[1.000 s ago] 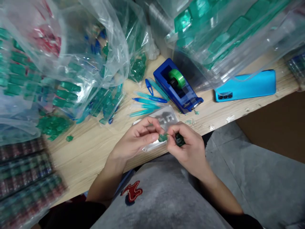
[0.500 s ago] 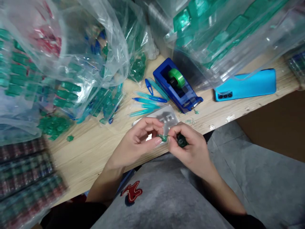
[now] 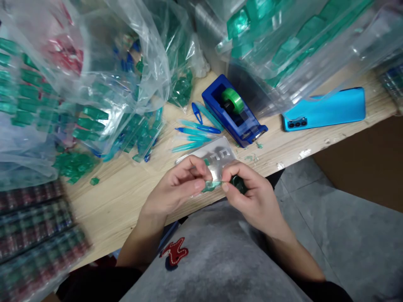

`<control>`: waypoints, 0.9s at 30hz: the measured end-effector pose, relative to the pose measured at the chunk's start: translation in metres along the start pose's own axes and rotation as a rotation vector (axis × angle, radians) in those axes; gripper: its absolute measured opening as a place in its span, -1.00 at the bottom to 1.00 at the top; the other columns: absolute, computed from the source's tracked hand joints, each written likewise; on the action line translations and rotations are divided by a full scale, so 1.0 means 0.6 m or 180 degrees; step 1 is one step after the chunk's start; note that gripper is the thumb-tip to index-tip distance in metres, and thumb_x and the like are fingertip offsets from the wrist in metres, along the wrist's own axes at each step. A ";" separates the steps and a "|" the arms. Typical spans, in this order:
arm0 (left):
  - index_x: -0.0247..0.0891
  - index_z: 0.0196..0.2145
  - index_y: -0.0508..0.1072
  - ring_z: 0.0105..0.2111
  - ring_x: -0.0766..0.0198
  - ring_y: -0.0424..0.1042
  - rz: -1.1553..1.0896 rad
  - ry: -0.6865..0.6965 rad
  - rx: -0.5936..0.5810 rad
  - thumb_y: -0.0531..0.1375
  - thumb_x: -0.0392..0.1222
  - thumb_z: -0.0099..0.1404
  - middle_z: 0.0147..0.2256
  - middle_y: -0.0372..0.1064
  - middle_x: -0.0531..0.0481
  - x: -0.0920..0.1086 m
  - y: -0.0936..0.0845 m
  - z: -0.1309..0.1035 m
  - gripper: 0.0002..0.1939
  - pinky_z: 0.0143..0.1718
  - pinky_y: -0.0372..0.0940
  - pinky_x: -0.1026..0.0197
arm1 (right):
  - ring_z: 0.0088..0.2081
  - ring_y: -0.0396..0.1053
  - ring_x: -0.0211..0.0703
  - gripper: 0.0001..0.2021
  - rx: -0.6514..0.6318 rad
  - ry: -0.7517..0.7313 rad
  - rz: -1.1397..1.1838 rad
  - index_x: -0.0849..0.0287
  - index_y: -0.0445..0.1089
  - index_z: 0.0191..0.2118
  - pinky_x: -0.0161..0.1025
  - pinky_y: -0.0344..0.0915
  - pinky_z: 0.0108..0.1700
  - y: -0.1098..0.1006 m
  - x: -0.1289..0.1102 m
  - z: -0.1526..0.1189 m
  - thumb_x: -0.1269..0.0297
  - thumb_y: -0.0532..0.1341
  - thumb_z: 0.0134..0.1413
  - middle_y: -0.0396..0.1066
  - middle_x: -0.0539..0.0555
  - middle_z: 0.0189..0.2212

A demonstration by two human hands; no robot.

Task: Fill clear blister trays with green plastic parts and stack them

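Over the table's front edge, my left hand [image 3: 181,182] pinches a small translucent green plastic piece [image 3: 211,186] between thumb and fingers. My right hand [image 3: 252,193] has its thumb and index finger closed at the piece's right end, where a thin part seems to run between the hands. A dark green rounded object [image 3: 238,183] is tucked in the curled fingers of my right hand; its kind is unclear. Beneath both hands lies a pale plastic tray [image 3: 231,153] with shaped recesses, partly covered by my fingers.
A blue tape dispenser [image 3: 242,130] with green tape stands behind the tray, beside several blue pen-like parts [image 3: 192,147]. To the right lies a blue phone [image 3: 327,111]. Clear bags of green pieces [image 3: 91,121] crowd the left; loose green pieces [image 3: 75,165] and packed rows [image 3: 37,239] sit nearer.
My left hand has shifted slightly left, and its fingertips are farther from my right hand's. More of the green piece now shows between them.
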State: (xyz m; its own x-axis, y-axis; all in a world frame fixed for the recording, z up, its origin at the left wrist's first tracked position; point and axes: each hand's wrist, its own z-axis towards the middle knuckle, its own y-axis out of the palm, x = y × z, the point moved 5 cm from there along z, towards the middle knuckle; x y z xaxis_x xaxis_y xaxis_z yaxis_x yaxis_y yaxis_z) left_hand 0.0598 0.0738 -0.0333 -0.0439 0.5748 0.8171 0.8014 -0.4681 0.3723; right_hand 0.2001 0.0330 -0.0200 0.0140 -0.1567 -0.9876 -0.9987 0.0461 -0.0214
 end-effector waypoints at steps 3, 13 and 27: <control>-0.15 -0.30 0.39 -0.37 0.30 0.36 0.0858 0.0342 0.0413 0.27 -0.11 0.24 -0.35 0.40 0.07 0.005 -0.015 0.016 -0.86 -0.34 0.25 0.24 | -0.43 0.29 -0.29 -0.92 0.0143 0.0218 -0.0257 0.12 0.29 -0.40 -0.35 0.20 -0.39 -0.006 0.022 0.004 0.40 0.13 0.09 0.34 -0.06 -0.46; -0.13 -0.23 0.46 -0.25 0.21 0.39 0.3520 0.0821 0.0764 0.19 -0.31 0.32 -0.29 0.49 0.08 -0.003 -0.028 0.063 -0.89 -0.10 0.16 0.04 | -0.30 0.50 -0.03 -0.82 0.0029 0.0694 -0.1934 0.24 0.44 -0.21 -0.20 0.28 -0.27 0.001 0.063 0.015 0.39 0.09 0.20 0.54 0.17 -0.32; -0.21 -0.14 0.41 -0.16 0.20 0.39 0.4036 0.1768 0.0643 0.09 -0.24 0.40 -0.21 0.43 -0.04 -0.002 -0.010 0.051 -0.87 -0.13 0.29 0.13 | -0.29 0.41 -0.18 -0.87 0.0654 0.0617 -0.0580 0.13 0.40 -0.24 -0.25 0.30 -0.28 -0.038 0.065 -0.001 0.21 0.19 0.15 0.46 0.04 -0.33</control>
State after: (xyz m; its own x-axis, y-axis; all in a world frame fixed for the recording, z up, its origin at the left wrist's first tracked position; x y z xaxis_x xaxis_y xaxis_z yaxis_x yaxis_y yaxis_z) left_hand 0.0730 0.0963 -0.0502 0.5769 -0.5218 0.6284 0.5416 -0.3315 -0.7725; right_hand 0.2236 0.0250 -0.0581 0.1620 -0.3645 -0.9170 -0.9497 0.1949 -0.2453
